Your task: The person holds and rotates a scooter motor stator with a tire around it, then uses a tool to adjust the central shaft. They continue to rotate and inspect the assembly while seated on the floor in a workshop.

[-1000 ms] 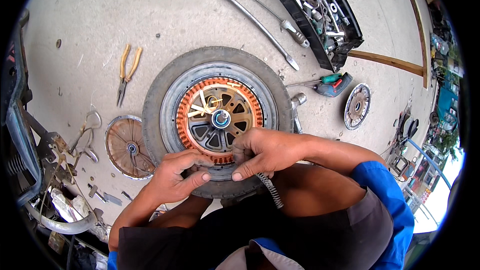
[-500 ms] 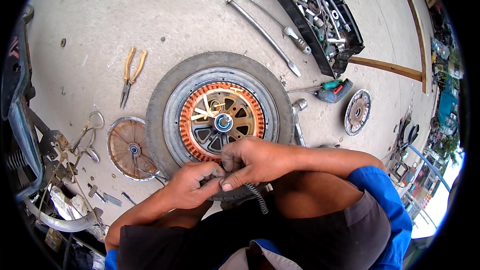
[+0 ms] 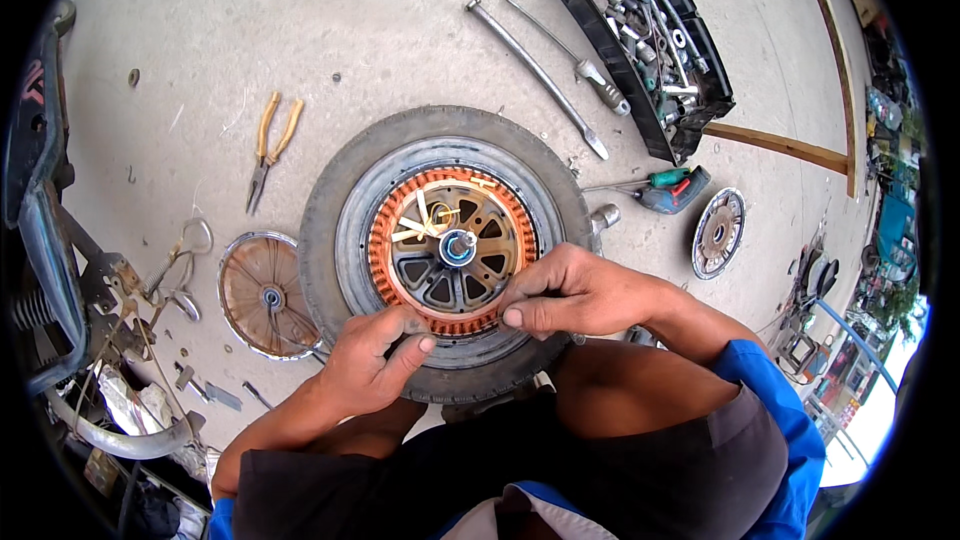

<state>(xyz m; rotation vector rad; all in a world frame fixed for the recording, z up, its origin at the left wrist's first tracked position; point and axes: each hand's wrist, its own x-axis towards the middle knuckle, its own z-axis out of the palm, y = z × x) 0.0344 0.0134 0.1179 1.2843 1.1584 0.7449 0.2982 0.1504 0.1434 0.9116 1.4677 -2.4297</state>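
Desk: What's on yr feed, & where's the wheel?

Op: Frm my remote seat I see the wheel (image 3: 325, 210) face up on gritty grey concrete (image 3: 200, 20), its near edge by bare knees (image 3: 620, 385). Dusty rubber tyre rings a dull, scuffed metal rim (image 3: 352, 250); inside, a toothed circle of copper-coloured windings (image 3: 380, 260), pale flat strips (image 3: 420, 205) & a stubby metal axle (image 3: 459, 248) mid-hub.

Desk: Hands?

Op: L hand (image 3: 375, 365) over tyre's near-left edge, thumb & fingers apart. R hand (image 3: 590, 292) at rim's near-right edge, thumb & forefinger bent close tog.; can't tell if anything's pinched btwn.

Desk: Around it?

Op: At tyre's left edge, a round, ribbed, rust-brown cover (image 3: 250, 285); farther off, yellow-handled pliers (image 3: 262, 162). Beyond its far-right edge, a smooth steel bar (image 3: 537, 78), flat-tipped, & a blk plastic toolbox (image 3: 605, 50) crammed w/ shiny metal tools (image 3: 645, 50).
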